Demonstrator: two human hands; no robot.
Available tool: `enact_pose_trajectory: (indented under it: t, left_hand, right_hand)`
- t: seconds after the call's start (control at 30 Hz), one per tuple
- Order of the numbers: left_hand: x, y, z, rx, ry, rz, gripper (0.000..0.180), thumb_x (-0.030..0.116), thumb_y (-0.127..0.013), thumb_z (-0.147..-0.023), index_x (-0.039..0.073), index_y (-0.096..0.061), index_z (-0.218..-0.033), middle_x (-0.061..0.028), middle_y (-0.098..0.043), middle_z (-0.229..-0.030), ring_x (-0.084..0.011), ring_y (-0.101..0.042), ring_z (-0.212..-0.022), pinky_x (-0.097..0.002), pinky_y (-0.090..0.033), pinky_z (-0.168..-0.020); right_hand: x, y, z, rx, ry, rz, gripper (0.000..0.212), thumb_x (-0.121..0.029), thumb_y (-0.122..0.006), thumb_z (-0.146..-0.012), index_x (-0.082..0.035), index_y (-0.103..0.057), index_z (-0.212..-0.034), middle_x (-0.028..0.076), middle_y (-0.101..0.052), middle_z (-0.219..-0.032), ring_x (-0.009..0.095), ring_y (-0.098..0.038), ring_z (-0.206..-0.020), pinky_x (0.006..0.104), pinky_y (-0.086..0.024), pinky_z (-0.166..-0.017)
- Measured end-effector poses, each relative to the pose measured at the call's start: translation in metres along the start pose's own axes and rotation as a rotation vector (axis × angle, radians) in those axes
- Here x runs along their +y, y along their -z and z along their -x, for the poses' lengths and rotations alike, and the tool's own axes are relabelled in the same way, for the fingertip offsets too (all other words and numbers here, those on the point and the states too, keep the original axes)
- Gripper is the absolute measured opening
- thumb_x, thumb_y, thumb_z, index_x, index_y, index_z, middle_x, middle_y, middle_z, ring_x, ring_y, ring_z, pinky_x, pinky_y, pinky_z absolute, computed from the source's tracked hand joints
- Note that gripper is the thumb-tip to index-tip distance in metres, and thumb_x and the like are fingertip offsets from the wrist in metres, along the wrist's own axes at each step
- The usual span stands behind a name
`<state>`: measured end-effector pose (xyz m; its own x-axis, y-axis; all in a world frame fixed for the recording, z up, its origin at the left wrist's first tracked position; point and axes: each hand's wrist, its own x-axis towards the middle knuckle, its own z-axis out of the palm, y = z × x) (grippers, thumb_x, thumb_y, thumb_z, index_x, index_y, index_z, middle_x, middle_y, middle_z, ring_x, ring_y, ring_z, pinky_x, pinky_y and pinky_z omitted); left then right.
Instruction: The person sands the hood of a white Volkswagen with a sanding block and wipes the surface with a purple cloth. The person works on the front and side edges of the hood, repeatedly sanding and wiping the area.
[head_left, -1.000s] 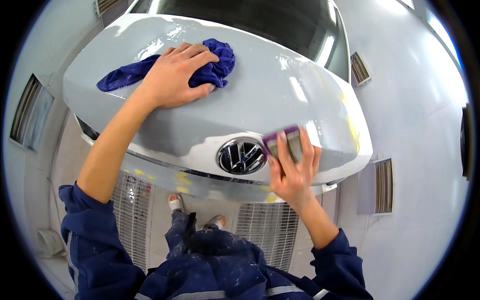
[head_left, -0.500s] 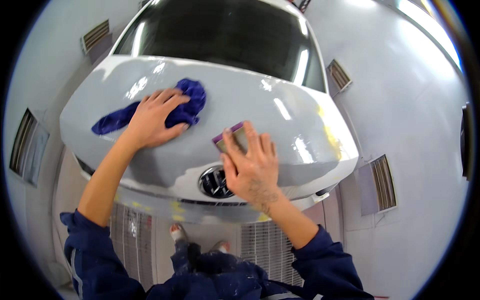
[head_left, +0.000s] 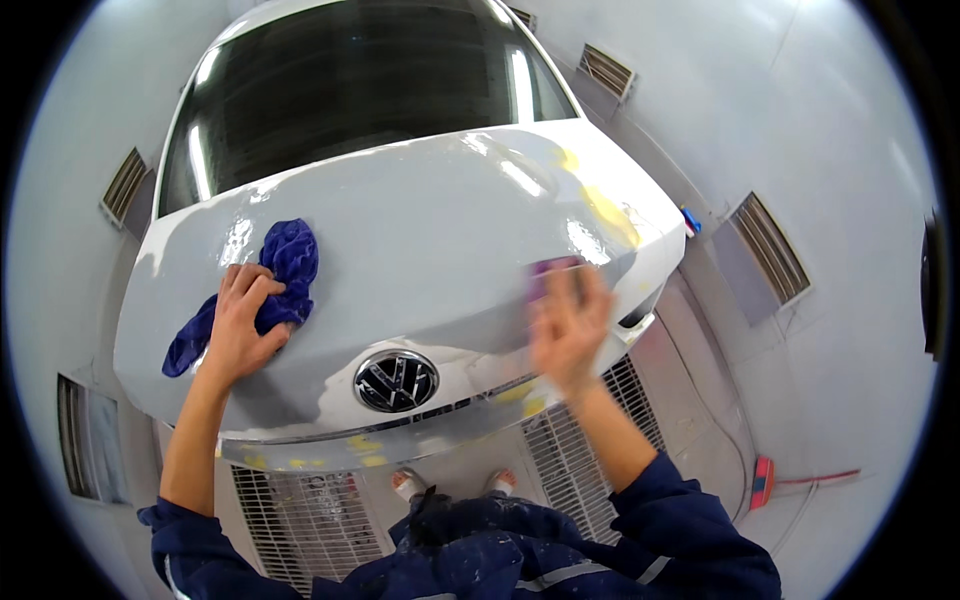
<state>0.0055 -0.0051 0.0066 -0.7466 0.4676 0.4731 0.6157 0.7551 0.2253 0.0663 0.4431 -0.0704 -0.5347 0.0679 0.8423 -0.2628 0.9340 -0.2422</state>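
Observation:
A white car's broad panel [head_left: 400, 230], coated mostly in grey, spreads out in front of me. On its left part lies a crumpled dark blue cloth [head_left: 290, 265]. My left hand [head_left: 243, 322] rests on the cloth, fingers curled into its folds. Over the right part, near the panel's front edge, my right hand [head_left: 570, 330] is smeared by motion. Its fingers hold a flat sanding block [head_left: 548, 275] with a purple face, pressed to the grey surface and partly hidden by the hand. A round chrome emblem [head_left: 396, 381] sits between my hands.
Dark glass [head_left: 350, 90] rises behind the panel. Yellowish patches [head_left: 600, 205] mark its right side and the bumper [head_left: 330, 455]. Floor grates [head_left: 300, 525] lie near my feet. A red tool [head_left: 763, 482] and a thin hose [head_left: 700, 385] are on the floor at right.
My right hand has swept rightward across the panel with the sanding block. My left hand stays on the cloth. The view has shifted and turned, so the car sits differently in it.

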Motion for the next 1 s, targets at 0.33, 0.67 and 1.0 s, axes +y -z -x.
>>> enact_pose_trajectory:
  t: [0.33,0.67,1.0]
  left_hand:
    - [0.108,-0.097,-0.111,-0.121,-0.457,0.209,0.046,0.028,-0.085,-0.068,0.010,-0.066,-0.105,-0.0125,-0.062,-0.117,-0.0380,-0.055,-0.110,-0.0514,-0.047,-0.092]
    - [0.114,-0.106,-0.096,-0.104,-0.350,0.182,0.068,0.025,-0.082,-0.071,0.012,-0.069,-0.136,-0.0162,-0.056,-0.155,-0.0446,-0.043,-0.152,-0.0591,-0.038,-0.119]
    - [0.091,-0.132,-0.105,-0.171,-0.323,0.250,0.066,0.025,-0.084,-0.077,0.014,-0.069,-0.140,-0.0137,-0.060,-0.153,-0.0387,-0.052,-0.147,-0.0540,-0.040,-0.118]
  right_hand:
    - [-0.015,-0.013,0.032,0.197,-0.255,0.003,0.050,-0.019,-0.076,-0.096,0.001,-0.071,-0.142,0.028,-0.059,-0.134,0.042,-0.058,-0.115,0.0508,-0.047,-0.104]
    - [-0.083,-0.034,0.078,0.100,-0.383,-0.034,0.051,-0.021,-0.075,-0.094,-0.001,-0.073,-0.141,0.036,-0.053,-0.148,0.047,-0.054,-0.128,0.0549,-0.042,-0.111]
    - [-0.115,-0.068,0.076,0.235,-0.553,0.085,0.050,-0.020,-0.066,-0.104,0.005,-0.065,-0.148,0.032,-0.057,-0.140,0.045,-0.054,-0.128,0.0513,-0.043,-0.113]
